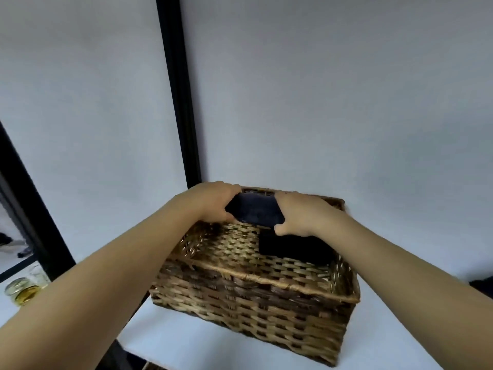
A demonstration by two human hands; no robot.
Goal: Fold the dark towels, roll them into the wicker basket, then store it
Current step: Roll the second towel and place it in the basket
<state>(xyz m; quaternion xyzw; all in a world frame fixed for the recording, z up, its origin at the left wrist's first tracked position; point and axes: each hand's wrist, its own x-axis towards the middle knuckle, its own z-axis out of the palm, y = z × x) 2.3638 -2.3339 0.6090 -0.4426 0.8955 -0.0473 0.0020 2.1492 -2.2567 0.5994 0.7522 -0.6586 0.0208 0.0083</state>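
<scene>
both hands hold one rolled dark towel (pixel 254 212) by its ends over the far part of the wicker basket (pixel 256 297), which sits on a white worktop (pixel 186 340). the left hand (pixel 216 202) curls round the left end, the right hand (pixel 298 213) curls round the right end, fingers wrapped and thumbs under, so neither is free. the roll's long axis runs left to right, level with the basket's long side and parallel to its back wall. a second dark towel (pixel 296 248) already lies in the basket's right half, just below and toward the right hand. the open floor of the basket lies to the left and nearer the person, below the left hand, so the roll likely needs to come down and slightly leftward to sit beside the other one, keeping its axis as it is. both hands are equally near.
</scene>
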